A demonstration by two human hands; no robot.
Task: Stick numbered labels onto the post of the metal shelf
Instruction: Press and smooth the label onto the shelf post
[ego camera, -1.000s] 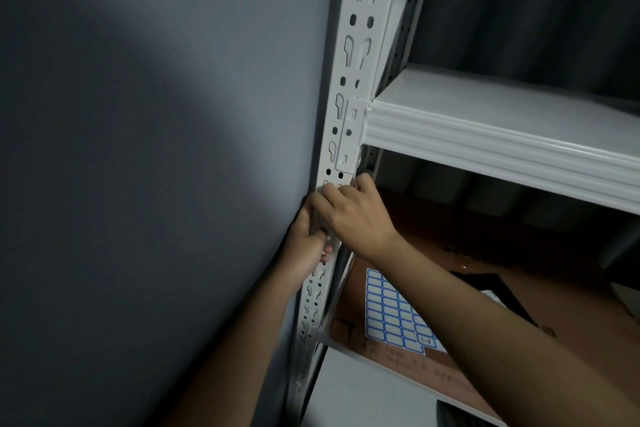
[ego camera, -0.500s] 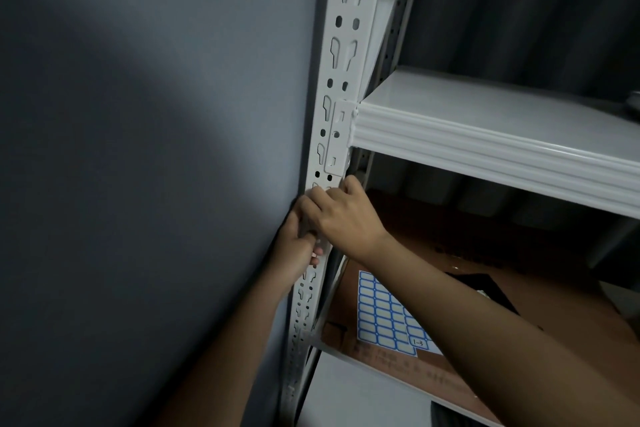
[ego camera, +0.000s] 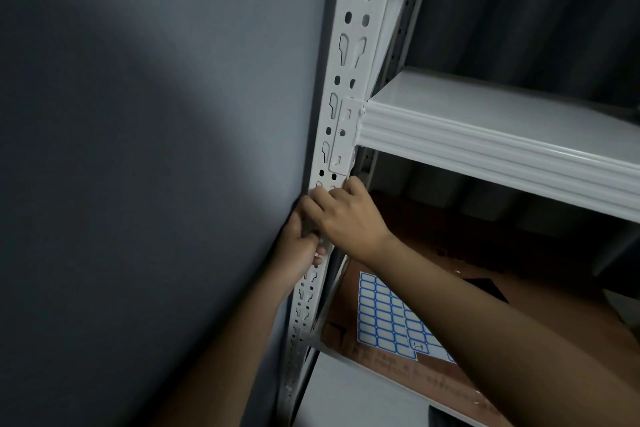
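Observation:
The white perforated shelf post [ego camera: 349,55] runs up the middle of the head view, next to the wall. My left hand [ego camera: 300,250] wraps around the post's left edge just below the upper shelf bracket. My right hand [ego camera: 348,215] lies over it, fingertips pressed on the post's front face. Any label under those fingers is hidden. A sheet of blue-bordered labels [ego camera: 384,315] lies on the lower shelf under my right forearm, and one label on it reads 1-3 [ego camera: 418,346].
A grey wall [ego camera: 138,149] stands close on the left of the post. The white upper shelf [ego camera: 485,135] juts out to the right, just above my hands. Brown cardboard [ego camera: 519,253] covers the lower shelf, with a dark flat object behind my right forearm.
Both hands stay at the same spot on the post. The view has shifted slightly, so the post and hands sit a little further left in the frame.

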